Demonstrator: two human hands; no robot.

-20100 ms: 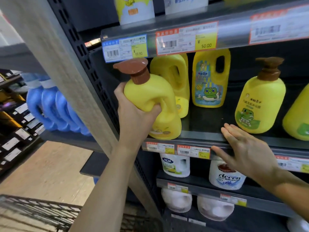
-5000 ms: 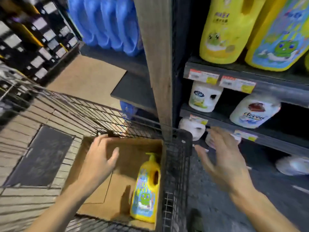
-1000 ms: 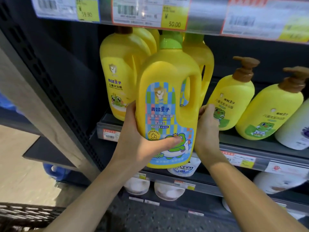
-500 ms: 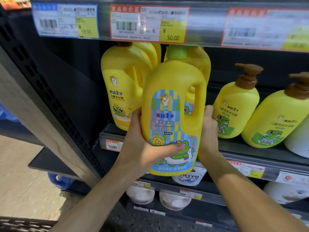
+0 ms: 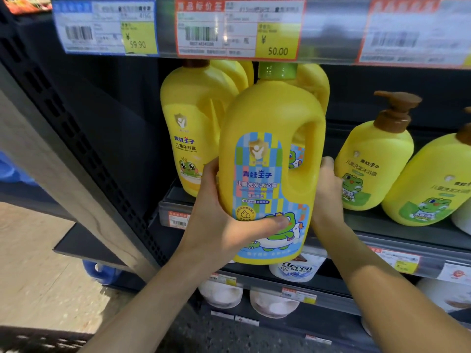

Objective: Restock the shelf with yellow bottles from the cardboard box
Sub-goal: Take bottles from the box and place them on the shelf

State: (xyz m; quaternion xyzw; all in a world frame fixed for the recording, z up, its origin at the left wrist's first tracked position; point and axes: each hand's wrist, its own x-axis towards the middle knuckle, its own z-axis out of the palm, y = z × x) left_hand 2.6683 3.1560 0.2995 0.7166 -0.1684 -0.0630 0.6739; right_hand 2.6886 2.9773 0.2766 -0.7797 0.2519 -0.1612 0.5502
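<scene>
Head view is showing two forearms entering from 6 o'clock and meeting at frame centre. Left hand [image 5: 224,225] is wrapping the lower left flank of the yellow bottle [image 5: 270,159], thumb lying across the frog label; right hand [image 5: 328,197] is pressing the lower right flank below the handle loop. Both hands are closed on the bottle, which is standing upright with its long axis running 12 to 6 o'clock and its green cap [image 5: 277,70] at 12 o'clock, base hanging in front of and below the shelf edge [image 5: 433,240]. Beyond the bottle, matching handled bottles [image 5: 188,128] are filling the row at 10 to 12 o'clock; pump bottles [image 5: 374,159] are standing at 3 o'clock. Judged placement: the open spot is lying directly behind the grip, requiring a lift and forward push, with both hands equally near.
</scene>
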